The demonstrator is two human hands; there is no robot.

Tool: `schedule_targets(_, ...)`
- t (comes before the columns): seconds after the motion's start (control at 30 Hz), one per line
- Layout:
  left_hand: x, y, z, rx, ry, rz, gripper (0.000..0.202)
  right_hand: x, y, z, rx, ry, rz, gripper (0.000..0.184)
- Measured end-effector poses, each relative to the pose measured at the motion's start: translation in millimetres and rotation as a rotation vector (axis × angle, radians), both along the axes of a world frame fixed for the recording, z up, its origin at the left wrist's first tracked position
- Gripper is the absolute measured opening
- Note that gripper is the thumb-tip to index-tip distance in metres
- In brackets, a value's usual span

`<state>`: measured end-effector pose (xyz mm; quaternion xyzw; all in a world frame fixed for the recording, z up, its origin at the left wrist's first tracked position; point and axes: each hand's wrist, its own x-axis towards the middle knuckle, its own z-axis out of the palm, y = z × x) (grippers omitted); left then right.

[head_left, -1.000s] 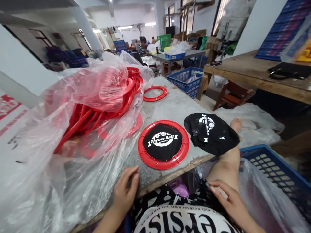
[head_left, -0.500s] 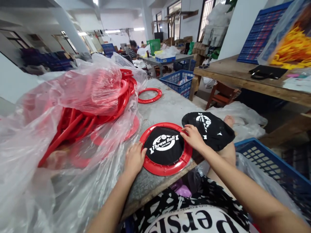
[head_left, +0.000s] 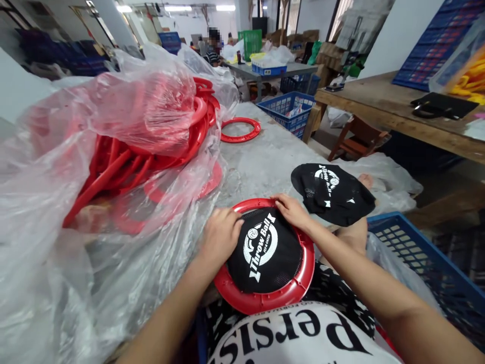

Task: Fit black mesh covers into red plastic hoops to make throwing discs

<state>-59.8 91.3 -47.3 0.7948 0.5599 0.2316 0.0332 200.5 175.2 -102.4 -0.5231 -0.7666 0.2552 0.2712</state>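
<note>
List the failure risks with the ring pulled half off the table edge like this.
1. The red ring overhangs the table edge toward the lap, steadied only by the left hand and right hand on its far rim; a loose grip could tip it off.
2. The black mesh cover may sit unevenly in the ring, since both hands press on one side.
3. The spare cover lies on the knee and could slide off.

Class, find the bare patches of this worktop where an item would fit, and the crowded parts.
Bare grey worktop lies between the lone red ring, the black cloth stack and the held disc. The bag of red rings crowds the left.
</note>
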Motion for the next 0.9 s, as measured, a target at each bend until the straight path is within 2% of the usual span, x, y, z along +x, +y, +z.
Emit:
schedule_targets(0.13, 29.9, 48.6, -1.1, -0.1, 0.066, -0.037, 0.017, -2.0, -6.9, 5.4, -0.004, -0.008, 0.031, 0.031)
schedule_targets(0.27, 40.3, 71.1, -11.8, -0.297, 0.061, -0.096, 0.016, -0.6, -8.7, 5.8, 0.016, -0.016, 0.06, 0.029)
schedule_targets(0.37, 41.2, 74.1, -16.2, -0.394, 0.05, -0.123, 0.013, -0.1, -7.4, 3.9, 0.023, -0.02, 0.092, 0.028)
schedule_targets(0.53, 45.5, 71.4, -16.2, -0.396, 0.043, -0.139, 0.008, 0.0, -7.4, 1.7, 0.033, 0.011, 0.121, 0.028)
schedule_targets(0.67, 48.0, 75.6, -18.2, -0.423, -0.047, -0.128, 0.011, 0.5, -8.1, 2.1, 0.006, 0.032, 0.114, 0.027)
schedule_targets(0.8, 46.5, 82.8, -29.4, -0.412, -0.19, -0.095, 0.013, -3.8, -1.6, 11.2, -0.082, 0.01, 0.087, 0.023)
schedule_targets(0.9, 44.6, 85.4, -39.1, -0.392, -0.281, -0.085, 0.013, -12.7, 8.6, 22.1, -0.1, -0.108, 0.102, 0.015)
